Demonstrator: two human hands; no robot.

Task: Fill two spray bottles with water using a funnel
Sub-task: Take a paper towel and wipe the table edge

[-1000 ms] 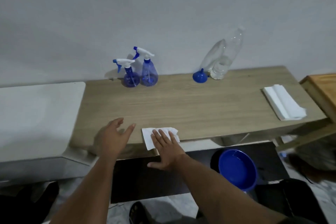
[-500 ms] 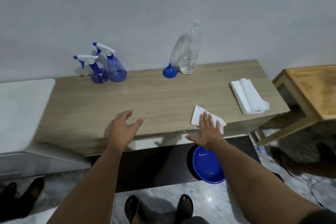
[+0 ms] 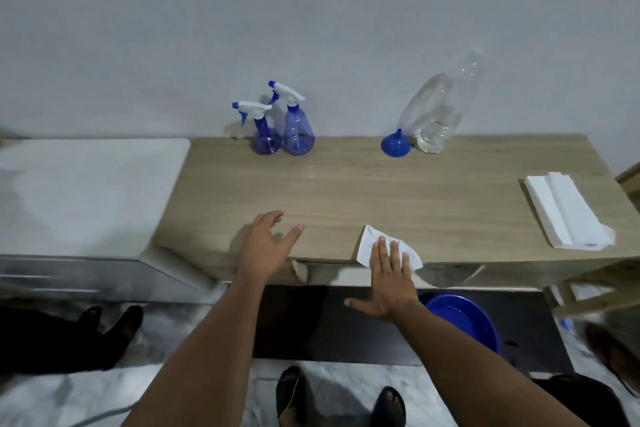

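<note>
Two blue spray bottles with white triggers, a shorter one (image 3: 263, 133) and a taller one (image 3: 298, 130), stand side by side at the back of the wooden table (image 3: 346, 191). To their right a blue funnel (image 3: 394, 145) sits upside down beside a clear plastic bottle (image 3: 438, 114) with a little water in it. My right hand (image 3: 389, 276) lies flat with spread fingers on a white tissue (image 3: 370, 246) at the table's front edge. My left hand (image 3: 266, 244) rests open on the front edge, holding nothing.
A stack of folded white tissues (image 3: 568, 215) lies at the table's right end. A blue basin (image 3: 464, 322) sits on the floor under the table. A white surface (image 3: 83, 191) adjoins the table on the left. My sandalled feet (image 3: 341, 395) are below.
My right hand has slid the tissue along the table's front edge, first to the right, then a little back. The left hand stays on the edge. The view has shifted.
</note>
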